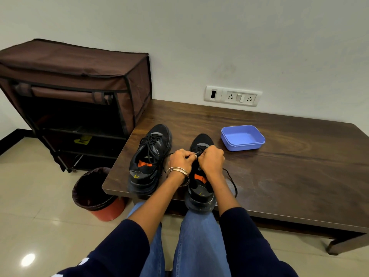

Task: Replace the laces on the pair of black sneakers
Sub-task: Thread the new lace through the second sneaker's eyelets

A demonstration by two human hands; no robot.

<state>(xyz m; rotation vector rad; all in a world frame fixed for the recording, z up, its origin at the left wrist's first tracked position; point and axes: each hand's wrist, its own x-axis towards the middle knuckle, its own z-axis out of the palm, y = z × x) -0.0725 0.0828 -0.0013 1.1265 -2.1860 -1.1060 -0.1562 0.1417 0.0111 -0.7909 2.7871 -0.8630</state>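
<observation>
Left hand (180, 159) and right hand (211, 159) pinch the lace (232, 180) over the right sneaker (200, 188); left sneaker (148, 162) adjacent, blue tray (242, 137) far right on desk (289, 176).

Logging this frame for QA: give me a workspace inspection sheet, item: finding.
Surface: dark wooden table, against the wall.
Job's things: left sneaker laced, standing alone; right sneaker at the near edge, black lace trailing to its right.
Clutter: blue plastic tray, looks empty.
Grippers: left hand and right hand both pinch the lace over the right sneaker.
Cables: nothing seen.
Surroundings: brown fabric shoe rack and lined red bin to the left; socket panel on the wall.
</observation>
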